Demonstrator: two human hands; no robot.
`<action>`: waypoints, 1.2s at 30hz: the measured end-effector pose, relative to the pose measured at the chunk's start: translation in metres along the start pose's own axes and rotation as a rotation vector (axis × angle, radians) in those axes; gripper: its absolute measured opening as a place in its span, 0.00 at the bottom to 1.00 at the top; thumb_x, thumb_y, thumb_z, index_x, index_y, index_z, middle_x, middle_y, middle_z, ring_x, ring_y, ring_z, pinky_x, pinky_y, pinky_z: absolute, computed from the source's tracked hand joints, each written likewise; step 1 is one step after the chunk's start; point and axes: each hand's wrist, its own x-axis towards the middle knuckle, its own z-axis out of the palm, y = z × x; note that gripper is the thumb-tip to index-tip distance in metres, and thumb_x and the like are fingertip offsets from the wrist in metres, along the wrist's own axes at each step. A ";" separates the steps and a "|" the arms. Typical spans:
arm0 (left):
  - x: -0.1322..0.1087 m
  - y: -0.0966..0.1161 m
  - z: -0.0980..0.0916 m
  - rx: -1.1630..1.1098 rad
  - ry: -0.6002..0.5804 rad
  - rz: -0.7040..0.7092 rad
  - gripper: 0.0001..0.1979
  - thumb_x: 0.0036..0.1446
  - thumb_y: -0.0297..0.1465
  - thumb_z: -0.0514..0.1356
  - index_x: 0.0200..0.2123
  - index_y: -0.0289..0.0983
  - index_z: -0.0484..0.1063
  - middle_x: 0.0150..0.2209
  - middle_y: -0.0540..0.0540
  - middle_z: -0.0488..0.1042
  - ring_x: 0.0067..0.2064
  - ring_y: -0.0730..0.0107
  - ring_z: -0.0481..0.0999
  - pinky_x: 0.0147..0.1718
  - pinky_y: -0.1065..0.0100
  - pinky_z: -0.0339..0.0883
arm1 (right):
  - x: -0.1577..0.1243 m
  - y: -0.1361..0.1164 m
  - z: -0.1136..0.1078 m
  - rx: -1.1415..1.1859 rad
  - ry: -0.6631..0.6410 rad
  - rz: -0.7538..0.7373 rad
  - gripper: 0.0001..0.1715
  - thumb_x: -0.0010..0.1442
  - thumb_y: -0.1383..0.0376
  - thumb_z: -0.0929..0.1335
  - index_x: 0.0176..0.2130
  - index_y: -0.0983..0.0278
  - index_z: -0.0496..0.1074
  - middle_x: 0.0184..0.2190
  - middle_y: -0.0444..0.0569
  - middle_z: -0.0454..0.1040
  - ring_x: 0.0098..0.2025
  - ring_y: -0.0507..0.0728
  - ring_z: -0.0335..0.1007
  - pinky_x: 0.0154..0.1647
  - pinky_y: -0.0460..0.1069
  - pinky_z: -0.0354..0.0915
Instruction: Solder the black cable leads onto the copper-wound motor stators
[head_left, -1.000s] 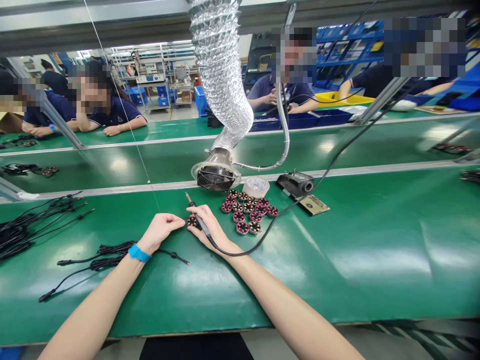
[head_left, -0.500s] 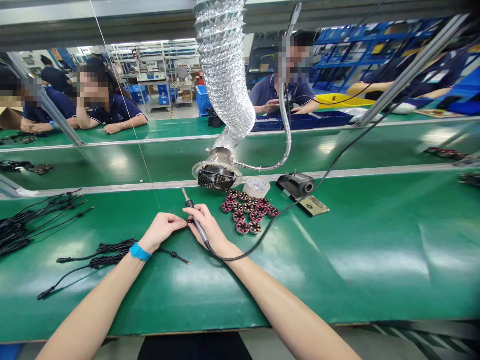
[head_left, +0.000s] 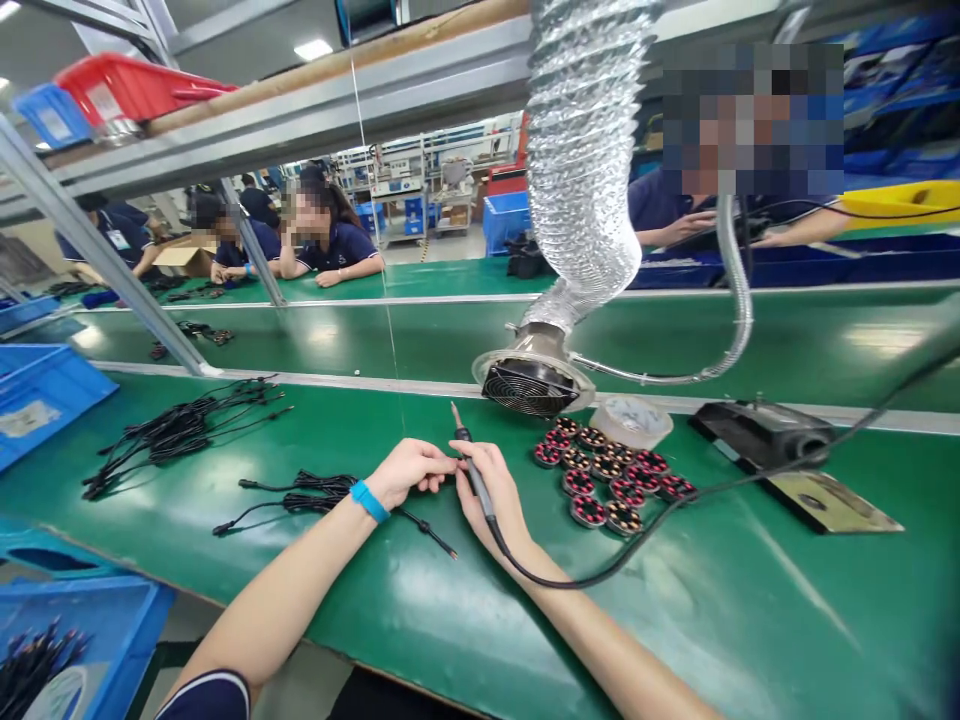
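Note:
My right hand [head_left: 496,490] is closed around a soldering iron [head_left: 477,480], its tip pointing up and away from me, its cord running back over my forearm. The fingertips of my left hand [head_left: 411,470] are pinched together and meet the right hand's fingers. Whatever small piece lies between them is mostly hidden. Under and beside my left wrist are bundled black cables [head_left: 319,492], one bare-wired end [head_left: 444,545] reaching out below the hand. Several small round coil parts [head_left: 589,510] with red and copper windings sit in a cluster to the right.
A fume extractor fan [head_left: 529,388] hangs ahead on a foil duct [head_left: 585,140]. Behind the coils are a tape roll [head_left: 634,422] and a soldering iron stand [head_left: 765,435]. More black cables [head_left: 180,430] and blue bins [head_left: 41,400] are at left. Co-workers [head_left: 337,245] sit across the bench.
The view has swung left, bringing the blue bins and a red bin on the shelf into sight. My hands stay together, and the iron remains in my right hand.

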 end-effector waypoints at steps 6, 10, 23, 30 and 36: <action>0.007 -0.007 -0.003 -0.065 0.024 0.103 0.15 0.46 0.40 0.68 0.27 0.32 0.74 0.17 0.53 0.67 0.17 0.81 0.61 0.16 0.75 0.50 | 0.003 -0.012 0.004 0.024 0.006 -0.007 0.27 0.55 0.78 0.60 0.51 0.61 0.67 0.43 0.52 0.68 0.45 0.58 0.72 0.49 0.52 0.71; 0.011 -0.008 -0.002 -0.062 0.094 0.116 0.14 0.49 0.39 0.67 0.27 0.32 0.74 0.17 0.55 0.65 0.17 0.82 0.60 0.15 0.77 0.50 | 0.004 -0.005 -0.001 -0.039 -0.021 -0.065 0.25 0.59 0.75 0.59 0.54 0.61 0.66 0.46 0.53 0.68 0.48 0.58 0.71 0.52 0.54 0.69; 0.017 0.007 -0.024 -0.155 0.594 0.224 0.09 0.55 0.31 0.61 0.26 0.32 0.75 0.24 0.46 0.74 0.26 0.75 0.71 0.26 0.74 0.64 | 0.004 0.000 -0.015 -0.230 0.046 -0.174 0.18 0.66 0.68 0.60 0.55 0.59 0.66 0.44 0.52 0.67 0.39 0.57 0.75 0.41 0.51 0.72; -0.011 0.017 -0.042 -0.045 0.544 0.391 0.17 0.61 0.42 0.53 0.40 0.35 0.74 0.21 0.55 0.63 0.20 0.77 0.56 0.20 0.74 0.48 | 0.012 -0.035 -0.060 -0.485 0.001 -0.201 0.16 0.68 0.68 0.61 0.53 0.60 0.70 0.42 0.52 0.71 0.35 0.55 0.74 0.37 0.48 0.70; -0.037 0.025 -0.021 0.763 -0.009 0.395 0.12 0.56 0.38 0.60 0.31 0.36 0.77 0.19 0.53 0.65 0.23 0.72 0.63 0.25 0.70 0.50 | -0.037 -0.020 -0.112 -0.746 0.119 -0.171 0.16 0.70 0.69 0.60 0.53 0.63 0.71 0.35 0.51 0.73 0.34 0.57 0.72 0.35 0.49 0.67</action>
